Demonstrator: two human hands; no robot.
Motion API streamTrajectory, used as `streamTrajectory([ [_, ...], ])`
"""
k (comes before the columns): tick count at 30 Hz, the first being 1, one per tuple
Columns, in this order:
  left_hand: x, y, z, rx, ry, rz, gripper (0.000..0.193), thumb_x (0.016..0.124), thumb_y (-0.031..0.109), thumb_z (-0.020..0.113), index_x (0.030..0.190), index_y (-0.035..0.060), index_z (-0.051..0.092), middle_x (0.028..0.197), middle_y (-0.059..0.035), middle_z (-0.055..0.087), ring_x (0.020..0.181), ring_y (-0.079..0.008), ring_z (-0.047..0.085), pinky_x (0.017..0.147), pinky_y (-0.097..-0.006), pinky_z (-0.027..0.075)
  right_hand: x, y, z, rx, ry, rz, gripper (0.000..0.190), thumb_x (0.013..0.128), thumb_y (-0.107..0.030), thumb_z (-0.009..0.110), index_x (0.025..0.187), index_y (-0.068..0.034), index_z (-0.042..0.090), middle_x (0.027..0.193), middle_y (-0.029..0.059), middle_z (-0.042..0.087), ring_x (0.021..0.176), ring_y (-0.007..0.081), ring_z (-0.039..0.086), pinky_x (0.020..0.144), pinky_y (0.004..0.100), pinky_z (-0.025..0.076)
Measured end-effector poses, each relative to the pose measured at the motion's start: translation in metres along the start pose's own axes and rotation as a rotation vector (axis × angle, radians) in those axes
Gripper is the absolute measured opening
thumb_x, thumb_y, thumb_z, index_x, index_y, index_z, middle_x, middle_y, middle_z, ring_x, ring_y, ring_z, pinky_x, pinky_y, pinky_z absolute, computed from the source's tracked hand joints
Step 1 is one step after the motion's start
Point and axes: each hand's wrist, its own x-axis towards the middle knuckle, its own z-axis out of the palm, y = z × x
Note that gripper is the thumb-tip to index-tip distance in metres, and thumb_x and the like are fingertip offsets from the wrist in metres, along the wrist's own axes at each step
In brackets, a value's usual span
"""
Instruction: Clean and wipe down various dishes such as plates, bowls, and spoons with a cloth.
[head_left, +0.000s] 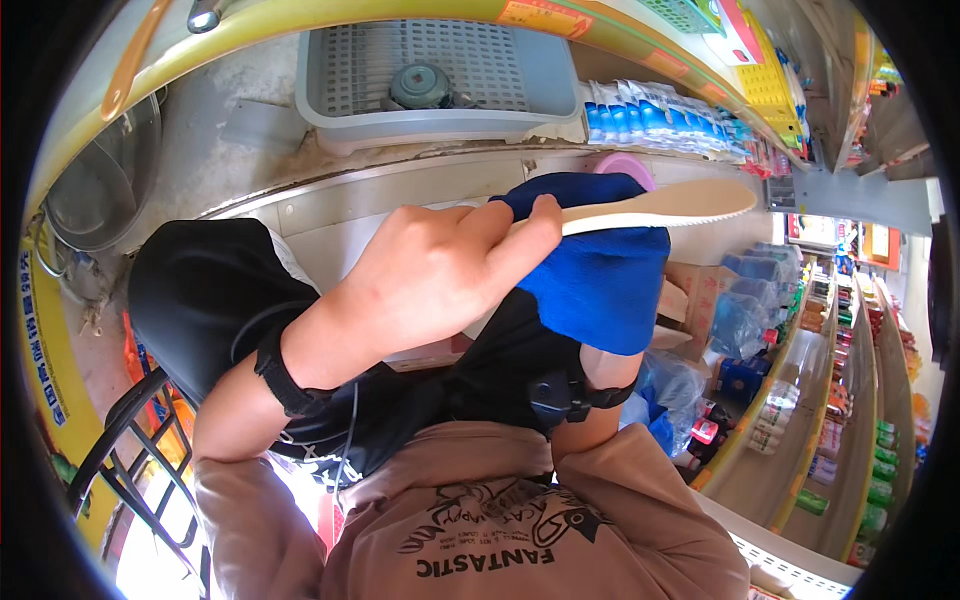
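Observation:
My left hand is closed around the handle of a cream-coloured knife, which looks like plastic and has a serrated lower edge. Its broad, rounded blade points to the right. Behind and below the blade is a blue cloth, draped over my right hand and borne up by it. Only the wrist of that arm shows beneath the cloth; the palm and fingers are hidden. The fingertips of my left hand meet the cloth beside the knife. Both hands are above my lap, between my black-clad knees.
Ahead, a grey plastic basket stands below a shelf edge. White-and-blue packets lie beside it. Metal lids are at the left. Shelves of goods, wrapped bottles and a cardboard box line the right.

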Motion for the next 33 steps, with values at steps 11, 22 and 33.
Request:
streamTrajectory([
  [11,-0.002,0.006,0.008,-0.034,0.016,0.005,0.029,0.077,0.007,0.060,0.103,-0.0013,0.052,0.061,-0.0082,0.052,0.048,-0.0221,0.053,0.041,-0.0317,0.040,0.001,-0.013,0.010,0.043,0.109,-0.048,0.032,0.076,-0.017,0.056,0.101,0.002,0.051,0.098,0.0159,0.058,0.083,0.0232,0.058,0.073,0.0343,0.048],
  [22,0.005,0.008,-0.001,0.061,0.037,0.074,0.037,0.069,0.004,0.060,0.105,-0.0016,0.052,0.059,-0.0054,0.046,0.047,-0.0180,0.051,0.040,-0.0296,0.038,0.004,-0.031,0.018,-0.186,0.247,-0.243,0.023,0.057,-0.008,0.072,0.076,-0.004,0.058,0.082,0.0076,0.060,0.070,0.0203,0.058,0.064,0.0285,0.044],
  [33,-0.006,0.003,0.002,0.120,-0.049,0.039,0.039,0.069,0.004,0.061,0.106,-0.0028,0.052,0.060,-0.0060,0.047,0.046,-0.0193,0.051,0.040,-0.0306,0.039,0.009,-0.017,0.026,-0.130,0.133,-0.383,0.022,0.056,-0.008,0.072,0.073,-0.003,0.059,0.082,0.0084,0.061,0.068,0.0190,0.057,0.062,0.0289,0.044],
])
